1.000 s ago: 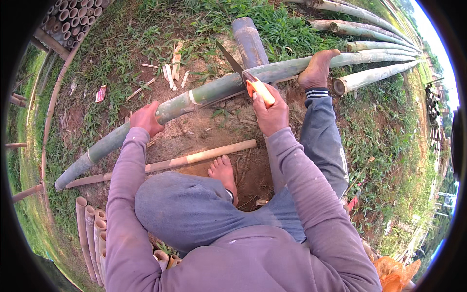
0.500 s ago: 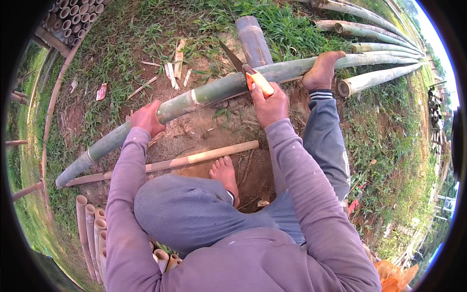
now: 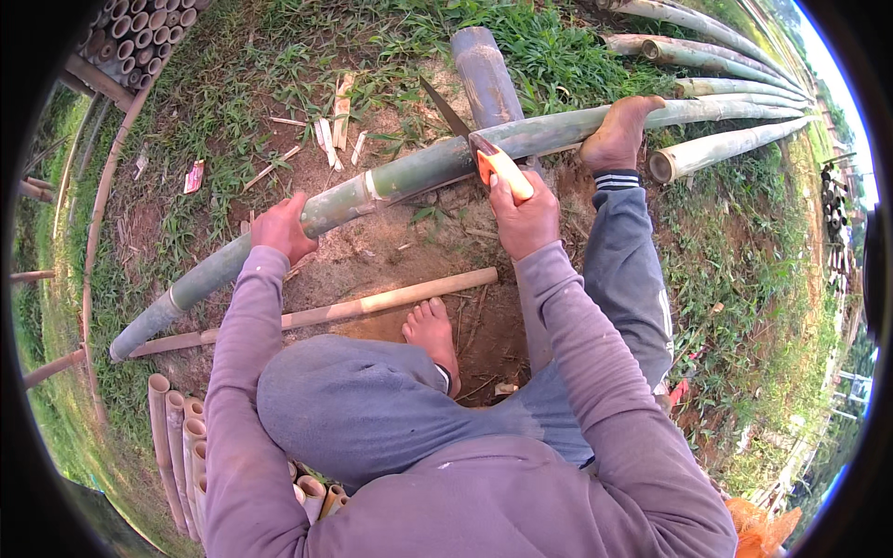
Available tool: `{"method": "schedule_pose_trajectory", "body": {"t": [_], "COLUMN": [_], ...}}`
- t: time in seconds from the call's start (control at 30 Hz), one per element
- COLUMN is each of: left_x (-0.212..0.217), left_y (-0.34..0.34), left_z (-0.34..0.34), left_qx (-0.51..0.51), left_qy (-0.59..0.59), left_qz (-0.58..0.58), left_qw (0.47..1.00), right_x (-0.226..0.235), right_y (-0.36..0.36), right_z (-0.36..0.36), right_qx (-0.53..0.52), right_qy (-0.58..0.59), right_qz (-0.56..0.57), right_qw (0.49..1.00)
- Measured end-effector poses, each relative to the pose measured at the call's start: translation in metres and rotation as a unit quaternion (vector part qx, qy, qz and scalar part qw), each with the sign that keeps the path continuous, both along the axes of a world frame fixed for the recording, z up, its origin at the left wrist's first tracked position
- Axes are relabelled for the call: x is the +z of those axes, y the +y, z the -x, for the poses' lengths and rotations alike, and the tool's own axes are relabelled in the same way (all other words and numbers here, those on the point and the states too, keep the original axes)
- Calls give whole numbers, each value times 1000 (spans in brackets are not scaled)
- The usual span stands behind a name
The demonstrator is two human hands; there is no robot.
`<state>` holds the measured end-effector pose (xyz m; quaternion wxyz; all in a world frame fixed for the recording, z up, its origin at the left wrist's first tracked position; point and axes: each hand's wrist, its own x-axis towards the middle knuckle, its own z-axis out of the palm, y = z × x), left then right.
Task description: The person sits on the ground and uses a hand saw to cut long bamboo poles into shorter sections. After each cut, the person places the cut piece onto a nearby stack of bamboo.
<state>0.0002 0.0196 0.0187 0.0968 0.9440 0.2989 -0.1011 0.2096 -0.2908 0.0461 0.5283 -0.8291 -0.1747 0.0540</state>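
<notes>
A long green bamboo pole (image 3: 419, 175) crosses in front of me, resting over a thick grey-brown post (image 3: 487, 79). My left hand (image 3: 284, 230) wraps round the pole left of its pale joint. In my right hand (image 3: 526, 216) is a hand saw (image 3: 498, 167) with an orange-yellow handle; its dark blade lies across the pole and its tip shows beyond the far side. The fingers of that hand are closed round the handle. My bare right foot (image 3: 619, 138) presses on the pole to the right of the saw.
A thinner tan pole (image 3: 372, 302) lies on the dirt near my left foot (image 3: 430, 335). Several bamboo poles (image 3: 726, 149) stretch away at the far right. Cut bamboo tubes (image 3: 177, 437) stand at the near left, with more stacked (image 3: 139, 37) at the far left. Wood splinters (image 3: 342, 112) lie beyond the pole.
My right hand has drawn the saw handle slightly toward me and to the right. My left hand keeps its hold on the bamboo pole.
</notes>
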Motion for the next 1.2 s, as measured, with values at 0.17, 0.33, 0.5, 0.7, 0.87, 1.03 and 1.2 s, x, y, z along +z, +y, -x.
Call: {"method": "schedule_pose_trajectory", "body": {"t": [0.17, 0.33, 0.5, 0.7, 0.87, 1.03, 1.2], "left_x": [1, -13, -12, -7, -16, -17, -20], "left_y": [3, 7, 3, 10, 6, 5, 12], "left_z": [16, 19, 2, 16, 18, 4, 22], "left_qx": [9, 4, -19, 10, -1, -11, 6], "left_qy": [16, -2, -7, 8, -10, -20, 3], "left_qz": [-16, -9, -8, -9, -7, -9, -17], "left_qw": [1000, 1000, 1000, 1000, 1000, 1000, 1000], "right_x": [37, 54, 10, 45, 72, 8, 31], "right_y": [-103, -190, -12, -103, -185, -12, -64], "right_z": [76, 128, 10, 79, 138, 5, 50], "right_qx": [27, 48, 10, 34, 27, 2, 44], "right_qy": [36, -4, -56, 6, 8, 1, -15], "right_qz": [48, 68, 45, 68, 79, 48, 79], "right_qw": [998, 997, 997, 997, 996, 999, 996]}}
